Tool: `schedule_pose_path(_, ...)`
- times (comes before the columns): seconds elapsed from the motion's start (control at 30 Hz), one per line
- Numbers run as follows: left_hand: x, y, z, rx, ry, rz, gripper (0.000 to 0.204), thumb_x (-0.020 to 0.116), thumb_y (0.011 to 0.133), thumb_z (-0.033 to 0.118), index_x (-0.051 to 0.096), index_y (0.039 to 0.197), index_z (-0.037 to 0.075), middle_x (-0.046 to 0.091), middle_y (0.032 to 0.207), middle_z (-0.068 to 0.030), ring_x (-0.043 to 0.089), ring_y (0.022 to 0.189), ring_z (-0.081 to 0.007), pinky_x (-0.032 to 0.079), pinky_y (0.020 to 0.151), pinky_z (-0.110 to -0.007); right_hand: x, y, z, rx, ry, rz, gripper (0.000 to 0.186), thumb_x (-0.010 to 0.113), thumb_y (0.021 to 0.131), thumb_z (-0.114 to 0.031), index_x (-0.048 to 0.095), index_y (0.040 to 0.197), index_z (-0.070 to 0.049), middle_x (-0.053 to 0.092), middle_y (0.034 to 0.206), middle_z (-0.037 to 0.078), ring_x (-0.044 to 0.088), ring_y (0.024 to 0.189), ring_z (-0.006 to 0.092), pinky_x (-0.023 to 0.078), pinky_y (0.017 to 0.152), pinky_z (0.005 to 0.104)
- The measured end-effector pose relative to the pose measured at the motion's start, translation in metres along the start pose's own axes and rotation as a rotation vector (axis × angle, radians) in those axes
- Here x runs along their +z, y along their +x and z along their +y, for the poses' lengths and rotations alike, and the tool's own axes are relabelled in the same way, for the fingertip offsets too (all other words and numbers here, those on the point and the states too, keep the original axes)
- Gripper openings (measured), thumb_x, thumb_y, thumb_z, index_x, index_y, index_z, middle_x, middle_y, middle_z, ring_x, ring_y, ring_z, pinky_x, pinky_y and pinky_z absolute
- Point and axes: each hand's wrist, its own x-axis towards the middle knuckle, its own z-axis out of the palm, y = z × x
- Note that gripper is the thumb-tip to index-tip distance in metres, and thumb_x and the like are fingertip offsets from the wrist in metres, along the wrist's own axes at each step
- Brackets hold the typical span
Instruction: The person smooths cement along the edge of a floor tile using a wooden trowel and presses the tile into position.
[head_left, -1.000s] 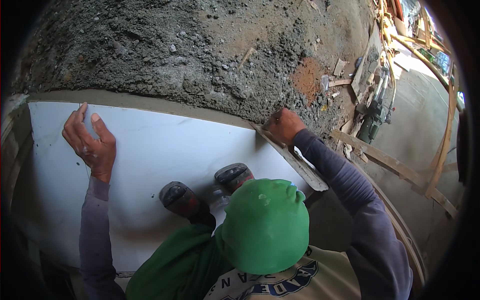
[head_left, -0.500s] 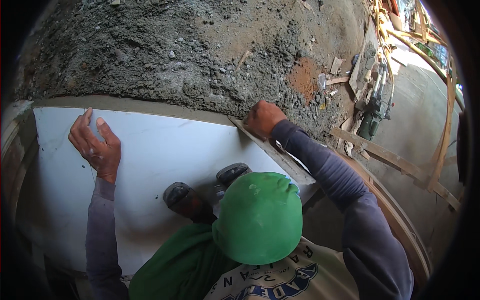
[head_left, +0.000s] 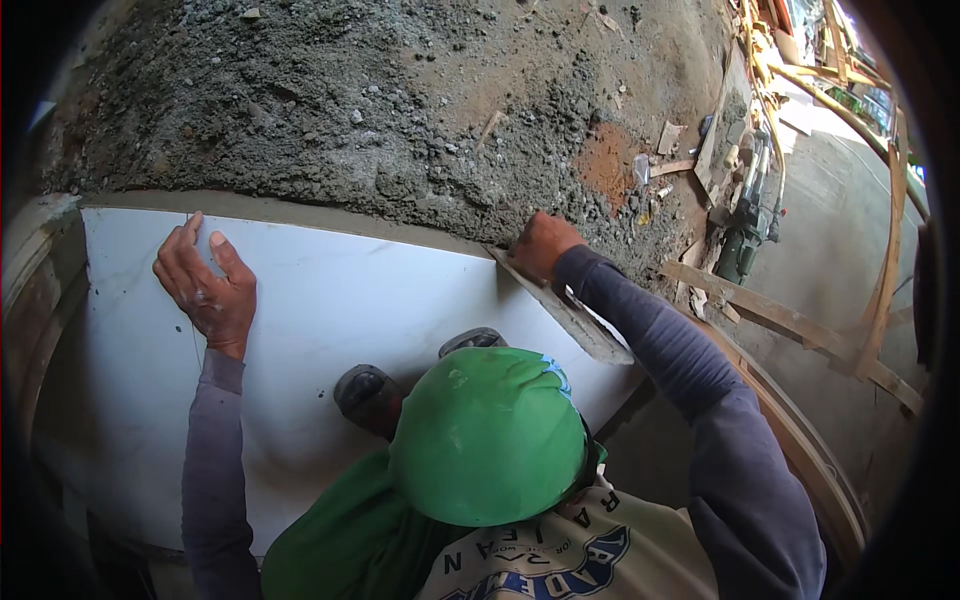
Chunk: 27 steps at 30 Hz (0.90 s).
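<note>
A large white tile (head_left: 310, 290) lies with its far edge along a smoothed strip of grey mortar (head_left: 330, 214). On its left part my left hand (head_left: 212, 288) is open, its fingers pointing to the far edge and its thumb apart. My right hand (head_left: 546, 246) is closed at the far end of a long flat trowel (head_left: 572, 322), over the tile's right part. The handle under my fingers is hidden. The trowel's far tip meets the edge between tile and mortar. Two dark shoes (head_left: 368, 392) show above the tile.
Rough, lumpy grey mortar (head_left: 330, 110) spreads beyond the tile, with a reddish patch (head_left: 606, 165). Wooden strips (head_left: 790, 318) and a dark green power tool (head_left: 740, 240) lie to the right. A green helmet (head_left: 490, 440) covers the lower middle.
The trowel and my right hand have moved a little to the right along the tile's far edge. The green helmet has shifted left. My left hand keeps its pose on the tile.
</note>
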Motion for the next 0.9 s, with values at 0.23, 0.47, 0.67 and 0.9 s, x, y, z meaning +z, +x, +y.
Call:
schedule_pose_path(0.23, 0.002, -0.004, -0.006, 0.005, -0.003, 0.002, 0.032, 0.059, 0.101, 0.017, 0.061, 0.131, 0.005, 0.059, 0.122, -0.0144, 0.056, 0.116, -0.0345, 0.044, 0.105, -0.050, -0.025, -0.001, -0.063, -0.033, 0.112, 0.116, 0.035, 0.068, 0.090, -0.029, 0.078, 0.091, 0.005, 0.074, 0.088, 0.030, 0.076, 0.087, 0.0440, 0.060, 0.085, 0.0510)
schedule_pose_path(0.47, 0.000, -0.007, -0.006, 0.003, 0.037, -0.013, 0.032, 0.059, 0.101, 0.017, 0.061, 0.131, 0.005, 0.059, 0.122, -0.0149, 0.056, 0.115, -0.0349, 0.045, 0.103, -0.050, -0.030, -0.015, -0.079, -0.085, 0.177, 0.111, 0.038, 0.066, 0.092, -0.030, 0.077, 0.089, 0.006, 0.074, 0.089, 0.030, 0.076, 0.088, 0.0443, 0.061, 0.087, 0.0504)
schedule_pose_path(0.67, 0.000, -0.003, -0.003, -0.006, 0.009, -0.001, 0.032, 0.058, 0.102, 0.017, 0.061, 0.130, 0.005, 0.059, 0.121, -0.0149, 0.056, 0.115, -0.0351, 0.045, 0.103, -0.050, -0.038, -0.009, -0.054, 0.101, 0.129, -0.087, 0.038, 0.072, 0.082, -0.021, 0.077, 0.109, 0.005, 0.075, 0.114, 0.031, 0.074, 0.112, 0.0419, 0.059, 0.098, 0.0461)
schedule_pose_path(0.9, 0.004, -0.005, -0.004, 0.017, 0.024, 0.012, 0.030, 0.057, 0.102, 0.018, 0.060, 0.130, 0.005, 0.059, 0.121, -0.0147, 0.056, 0.115, -0.0353, 0.045, 0.103, -0.050, -0.045, -0.011, -0.093, -0.052, 0.205, 0.073, 0.039, 0.067, 0.092, -0.033, 0.080, 0.099, 0.003, 0.076, 0.099, 0.029, 0.076, 0.098, 0.0432, 0.059, 0.093, 0.0484)
